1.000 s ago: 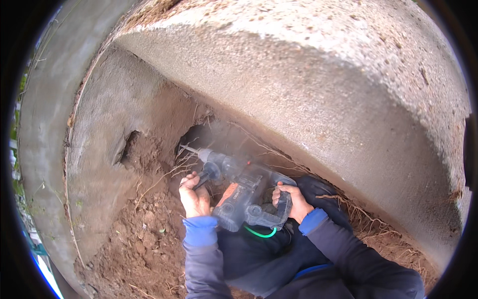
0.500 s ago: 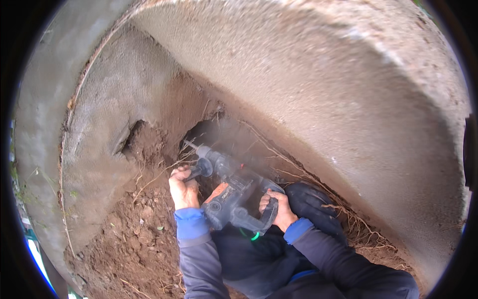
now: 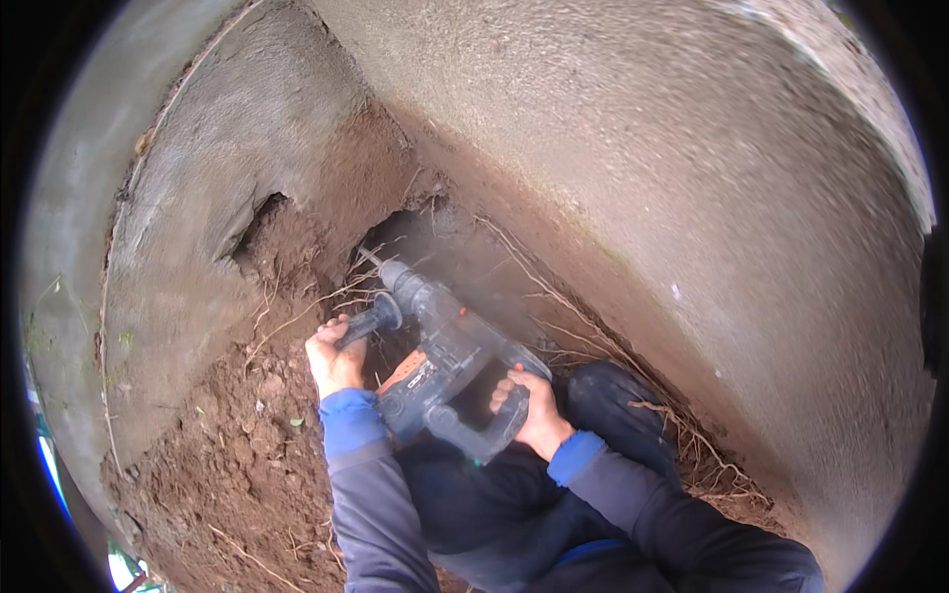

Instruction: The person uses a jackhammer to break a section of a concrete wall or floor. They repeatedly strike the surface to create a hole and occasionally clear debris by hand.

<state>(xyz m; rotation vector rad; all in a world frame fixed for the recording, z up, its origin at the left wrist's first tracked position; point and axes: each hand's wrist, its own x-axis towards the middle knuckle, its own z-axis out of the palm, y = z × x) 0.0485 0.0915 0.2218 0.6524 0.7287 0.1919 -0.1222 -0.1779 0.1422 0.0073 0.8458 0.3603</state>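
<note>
A dark grey rotary hammer drill (image 3: 445, 341) with an orange patch lies across the front of my body, tilted toward the far left. My left hand (image 3: 334, 358) is wrapped round its side handle. Around the rear grip my right hand (image 3: 534, 410) is closed. The drill's bit (image 3: 370, 257) points into a dark hole (image 3: 390, 232) at the foot of the concrete, among thin roots. The tip of the bit is hidden in the hole, and a dusty haze hangs about the drill's front.
Concrete walls rise on the left (image 3: 213, 168) and right (image 3: 672, 198), meeting at the far corner. A second, jagged hole (image 3: 259, 222) opens in the left wall. Loose brown soil (image 3: 237, 445) lies at the left. Roots (image 3: 554, 296) run along the right wall's base, beside my bent knee (image 3: 623, 410).
The drill and both hands appear shifted slightly left and up in the picture, with the view itself shifted too. Both hands keep their hold, and the bit still points into the hole.
</note>
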